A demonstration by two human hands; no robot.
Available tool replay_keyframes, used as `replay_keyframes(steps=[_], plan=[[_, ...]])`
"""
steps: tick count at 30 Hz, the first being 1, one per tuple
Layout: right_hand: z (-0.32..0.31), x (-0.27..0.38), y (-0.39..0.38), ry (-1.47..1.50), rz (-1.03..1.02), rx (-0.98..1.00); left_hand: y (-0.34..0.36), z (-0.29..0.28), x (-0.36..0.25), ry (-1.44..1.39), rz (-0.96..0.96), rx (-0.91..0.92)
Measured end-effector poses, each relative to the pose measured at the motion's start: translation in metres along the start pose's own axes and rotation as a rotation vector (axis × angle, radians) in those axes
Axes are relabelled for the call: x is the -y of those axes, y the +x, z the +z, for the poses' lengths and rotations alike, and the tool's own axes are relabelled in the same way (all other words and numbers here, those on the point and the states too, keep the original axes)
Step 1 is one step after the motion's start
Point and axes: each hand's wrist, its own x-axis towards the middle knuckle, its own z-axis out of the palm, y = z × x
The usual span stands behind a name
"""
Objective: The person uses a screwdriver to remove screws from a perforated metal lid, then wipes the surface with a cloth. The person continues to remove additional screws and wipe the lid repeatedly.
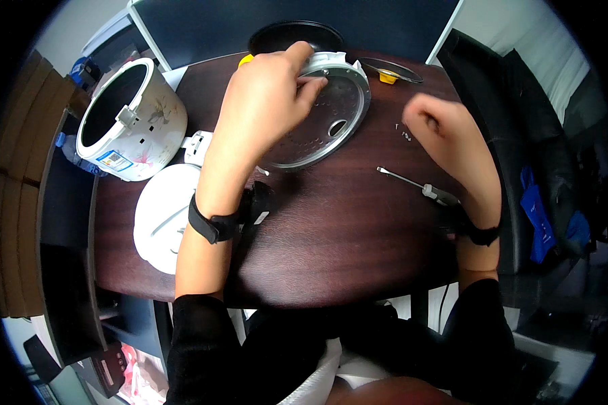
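Note:
My left hand [270, 88] is closed around the upper edge of a rice cooker lid [348, 94], with thumb and index finger near its white rim. The lid stands tilted on the desk, its grey metal inner plate [338, 127] towards me, with an oval opening low on the right. My right hand [446, 128] hangs above the right side, fingers curled and slightly blurred; whatever they hold is hidden. Several small screws [406, 136] lie beside it. Below them rests a screwdriver [422, 185] with a grey handle, its tip towards the lid.
A white rice cooker body [162, 111] with a flower print stands far left. In front of it lies a round white cover [162, 216]. Behind the lid are a black round pan-like piece [297, 30] and a glass lid with a yellow knob [388, 76]. A dark partition [371, 27] closes the desk's back.

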Motion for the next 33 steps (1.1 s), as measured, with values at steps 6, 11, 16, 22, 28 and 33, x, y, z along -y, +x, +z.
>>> replay_keyframes(steps=[6, 11, 16, 22, 28, 33], plan=[[0.015, -0.054, -0.076, -0.436, 0.237, 0.302, -0.002, 0.001, 0.008, -0.09, 0.039, 0.008], [0.037, -0.081, -0.118, -0.291, 0.191, 0.301, -0.001, 0.008, 0.01, -0.101, 0.082, -0.045], [0.035, -0.077, -0.122, -0.087, 0.186, 0.234, -0.001, 0.006, 0.011, -0.101, 0.07, -0.025], [0.011, -0.035, -0.1, 0.103, 0.157, 0.084, -0.002, 0.009, 0.01, -0.057, 0.108, -0.074], [-0.006, 0.016, -0.062, -0.016, 0.055, 0.042, -0.003, 0.008, 0.0, -0.058, 0.031, -0.044], [-0.002, 0.029, -0.047, -0.034, 0.008, 0.019, -0.004, 0.007, -0.001, -0.032, 0.02, -0.055]])
